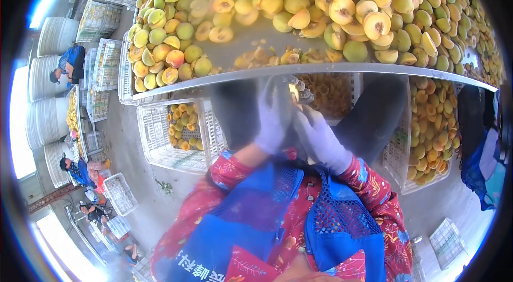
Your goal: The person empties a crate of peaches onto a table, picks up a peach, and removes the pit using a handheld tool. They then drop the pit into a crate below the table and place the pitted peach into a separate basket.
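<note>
My left hand [273, 116], in a pale glove, is raised below the table's metal edge, its fingers blurred and partly hidden. Close beside it, my right hand [319, 138], also gloved, has its fingers curled in towards the left. A small yellow piece, apparently peach [294, 93], shows between the hands; which hand grips it I cannot make out. Just above them, a metal-edged table [251, 36] bears a heap of halved yellow peaches [342, 10], some with the brown pit hollow facing up.
Under the table edge stand a white crate [171, 143] partly filled with peach halves, a container of brownish scraps [326, 92] between my knees, and a fuller crate [398, 159] on the right. Several people work at the far left near stacked crates [99, 20]. Someone in blue is at the right edge.
</note>
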{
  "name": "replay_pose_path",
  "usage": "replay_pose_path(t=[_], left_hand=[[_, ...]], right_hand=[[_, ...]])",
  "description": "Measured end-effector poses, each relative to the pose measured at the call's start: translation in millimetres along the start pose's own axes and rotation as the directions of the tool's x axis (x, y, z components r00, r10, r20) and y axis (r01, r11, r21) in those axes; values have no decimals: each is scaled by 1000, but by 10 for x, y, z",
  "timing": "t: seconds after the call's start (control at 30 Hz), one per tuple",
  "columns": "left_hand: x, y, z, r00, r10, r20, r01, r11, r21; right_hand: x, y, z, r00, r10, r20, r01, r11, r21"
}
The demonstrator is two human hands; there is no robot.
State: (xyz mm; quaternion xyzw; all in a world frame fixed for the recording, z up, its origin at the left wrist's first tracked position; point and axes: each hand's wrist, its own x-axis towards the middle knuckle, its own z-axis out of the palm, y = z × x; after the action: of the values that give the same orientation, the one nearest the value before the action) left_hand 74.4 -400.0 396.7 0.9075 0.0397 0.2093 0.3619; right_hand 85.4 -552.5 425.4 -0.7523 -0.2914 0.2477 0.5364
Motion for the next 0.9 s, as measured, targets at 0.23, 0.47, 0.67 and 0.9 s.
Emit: replay_pose_path(t=[0.23, 0.47, 0.67, 0.9], left_hand=[[120, 33, 69, 979, 103, 175, -127, 983, 130], [19, 51, 103, 991, -3, 135, 26, 985, -169], [175, -317, 23, 746, -78, 661, 468, 768, -437], [30, -464, -70, 780, -138, 610, 511, 704, -493]], right_hand=[[72, 131, -106, 971, 232, 61, -238, 894, 380], [6, 139, -171, 994, 102, 44, -110, 836, 537], [-67, 438, 21, 934, 340, 113, -345, 769, 537], [-189, 128, -100, 983, -180, -22, 158, 908, -387]])
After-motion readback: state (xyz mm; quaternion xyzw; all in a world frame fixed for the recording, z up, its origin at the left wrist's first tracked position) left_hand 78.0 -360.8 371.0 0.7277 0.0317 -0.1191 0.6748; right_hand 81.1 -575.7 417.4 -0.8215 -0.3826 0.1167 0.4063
